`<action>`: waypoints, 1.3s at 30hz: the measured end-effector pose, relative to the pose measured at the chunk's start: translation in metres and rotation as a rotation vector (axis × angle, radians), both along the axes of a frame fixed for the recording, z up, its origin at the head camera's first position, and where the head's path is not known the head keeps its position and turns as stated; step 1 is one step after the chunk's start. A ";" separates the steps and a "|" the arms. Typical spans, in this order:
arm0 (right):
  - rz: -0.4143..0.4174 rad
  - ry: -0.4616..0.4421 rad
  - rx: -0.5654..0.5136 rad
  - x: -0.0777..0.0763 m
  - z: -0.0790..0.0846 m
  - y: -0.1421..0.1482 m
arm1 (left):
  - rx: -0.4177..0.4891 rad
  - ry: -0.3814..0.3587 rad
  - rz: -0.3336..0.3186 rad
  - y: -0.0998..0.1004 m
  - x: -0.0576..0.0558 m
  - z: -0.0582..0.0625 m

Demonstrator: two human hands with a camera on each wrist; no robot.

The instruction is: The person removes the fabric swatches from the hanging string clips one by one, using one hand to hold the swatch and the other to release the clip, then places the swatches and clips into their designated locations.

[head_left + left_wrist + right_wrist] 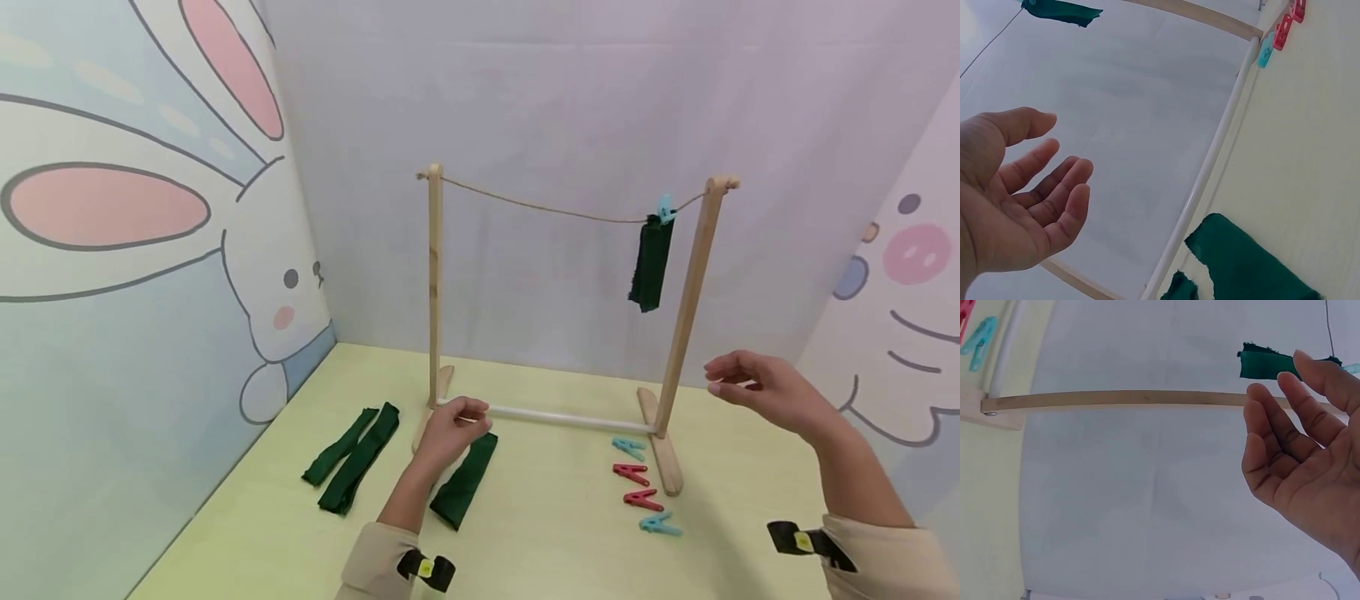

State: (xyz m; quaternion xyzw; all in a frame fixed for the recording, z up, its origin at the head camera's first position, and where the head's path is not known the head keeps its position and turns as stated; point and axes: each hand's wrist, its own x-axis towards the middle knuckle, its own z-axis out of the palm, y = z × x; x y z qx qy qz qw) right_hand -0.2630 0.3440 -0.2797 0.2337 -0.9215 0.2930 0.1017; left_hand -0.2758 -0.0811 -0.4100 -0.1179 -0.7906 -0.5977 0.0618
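A dark green folded cloth strip (652,265) hangs near the right end of a thin rope (540,207), pinched there by a light blue clothespin (665,210). My left hand (453,429) hovers with loosely bent fingers above another green cloth (467,483), holding nothing. To the right of the wooden stand, my right hand (776,390) is raised, its fingers softly bent and nothing between them. In the right wrist view, the thumb of that hand (1310,440) overlaps the hanging cloth (1266,364), without visibly gripping it.
Wooden posts (435,292) joined by a white rod (555,415) carry the rope. Two green cloths (362,460) lie at left on the yellow table (540,558). By the right foot (663,458) lie two red clothespins (631,473) and two blue ones (660,524).
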 end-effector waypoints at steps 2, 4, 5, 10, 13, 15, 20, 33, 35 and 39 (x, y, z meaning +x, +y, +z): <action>-0.003 0.015 0.002 -0.001 0.006 -0.001 | 0.005 0.007 -0.002 0.004 -0.002 0.004; -0.003 0.032 -0.002 -0.001 0.012 -0.001 | 0.017 0.025 -0.013 0.008 -0.004 0.008; -0.004 0.041 -0.004 -0.001 0.015 -0.001 | 0.023 0.031 -0.019 0.010 -0.005 0.010; -0.012 0.114 -0.033 -0.001 0.029 -0.001 | 0.047 0.043 -0.049 0.020 -0.008 0.022; -0.037 0.151 -0.070 -0.003 0.038 -0.002 | 0.052 0.045 -0.056 0.026 -0.009 0.030; -0.064 0.174 -0.089 -0.004 0.043 -0.003 | 0.051 0.057 -0.060 0.030 -0.010 0.034; -0.107 0.230 -0.131 -0.009 0.054 -0.007 | 0.079 0.083 -0.079 0.043 -0.013 0.041; -0.088 0.324 -0.181 -0.019 0.084 -0.018 | 0.126 0.106 -0.101 0.079 -0.032 0.050; -0.085 0.325 -0.191 -0.021 0.089 -0.019 | 0.134 0.106 -0.089 0.084 -0.036 0.052; -0.076 0.322 -0.229 -0.027 0.099 -0.020 | 0.168 0.102 -0.078 0.096 -0.045 0.059</action>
